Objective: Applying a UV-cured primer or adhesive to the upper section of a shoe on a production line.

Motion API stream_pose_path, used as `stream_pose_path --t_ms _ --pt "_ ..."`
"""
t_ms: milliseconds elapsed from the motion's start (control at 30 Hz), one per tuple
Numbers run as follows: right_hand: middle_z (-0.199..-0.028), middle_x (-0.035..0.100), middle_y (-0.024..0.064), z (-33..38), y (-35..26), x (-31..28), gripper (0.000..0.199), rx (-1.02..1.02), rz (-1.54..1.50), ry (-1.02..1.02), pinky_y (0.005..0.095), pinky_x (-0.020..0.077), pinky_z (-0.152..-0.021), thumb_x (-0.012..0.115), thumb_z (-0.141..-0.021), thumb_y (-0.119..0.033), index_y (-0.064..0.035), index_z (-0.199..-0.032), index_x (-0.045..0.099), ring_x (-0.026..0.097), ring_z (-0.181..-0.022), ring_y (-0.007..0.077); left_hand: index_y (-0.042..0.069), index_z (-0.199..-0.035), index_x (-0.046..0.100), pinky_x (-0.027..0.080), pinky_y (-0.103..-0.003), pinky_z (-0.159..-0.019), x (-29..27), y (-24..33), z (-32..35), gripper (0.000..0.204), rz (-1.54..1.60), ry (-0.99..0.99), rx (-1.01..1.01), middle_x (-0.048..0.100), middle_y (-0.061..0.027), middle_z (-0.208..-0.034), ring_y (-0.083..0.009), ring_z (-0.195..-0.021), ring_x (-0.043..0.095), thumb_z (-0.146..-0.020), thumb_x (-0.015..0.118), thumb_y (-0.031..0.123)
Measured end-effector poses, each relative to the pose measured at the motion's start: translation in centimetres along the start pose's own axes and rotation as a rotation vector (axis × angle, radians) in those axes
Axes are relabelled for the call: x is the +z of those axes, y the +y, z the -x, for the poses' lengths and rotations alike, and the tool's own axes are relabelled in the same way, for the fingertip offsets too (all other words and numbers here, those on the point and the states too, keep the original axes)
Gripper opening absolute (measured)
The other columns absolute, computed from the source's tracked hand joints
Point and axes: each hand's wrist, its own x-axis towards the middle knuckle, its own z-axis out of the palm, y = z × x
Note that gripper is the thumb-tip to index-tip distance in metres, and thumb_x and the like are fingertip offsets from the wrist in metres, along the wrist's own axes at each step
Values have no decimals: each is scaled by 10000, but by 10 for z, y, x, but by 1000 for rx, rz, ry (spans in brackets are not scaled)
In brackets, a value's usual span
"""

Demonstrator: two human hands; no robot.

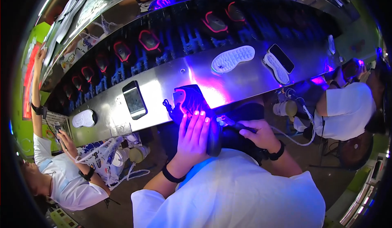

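My left hand [194, 138] lies over a dark shoe upper [192, 97] edged in glowing pink-red, fingers extended along its side. The thumb is hidden. Loose dark laces [167, 104] hang at the upper's left. My right hand [261, 135] grips a dark-handled brush-like tool [236, 124], whose bright tip points left, close beside the upper. Whether the tip touches it, I cannot tell. Violet light covers the upper and my left fingers. Beyond lies a white shoe sole [233, 59] on the metal bench [163, 81].
Several dark uppers [149, 40] stand on a blue rack behind the bench. A phone [134, 100] lies left; another phone [281, 58] overlaps a second sole [277, 68]. A thin white hose [292, 142] runs right. Co-workers sit at left [67, 179] and right [347, 109].
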Motion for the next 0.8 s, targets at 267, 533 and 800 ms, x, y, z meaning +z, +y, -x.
stream_pose_path --t_ms 267,533,800 --pt "-822 704 25 13 25 -12 354 -14 -142 62 254 520 -691 747 -935 -156 5 -1248 702 621 -723 79 -91 -1417 468 354 -562 -1161 12 20 -31 696 -117 17 -57 553 -293 -1410 -419 -1313 564 -848 693 241" --pt "-764 635 -10 39 17 -16 336 110 -296 27 240 472 -652 716 -966 -168 9 -1251 698 571 -699 65 -112 -1352 510 375 -556 -1135 13 28 -71 753 -167 0 -114 599 -281 -1336 -392 -1227 620 -767 742 301" --pt "-770 620 37 36 -18 -19 342 -28 63 364 266 456 -637 766 -904 -111 -34 -1232 708 540 -684 100 -109 -1305 551 391 -547 -1125 19 27 -115 710 -180 12 -166 638 -261 -1239 -366 -1168 648 -795 746 343"
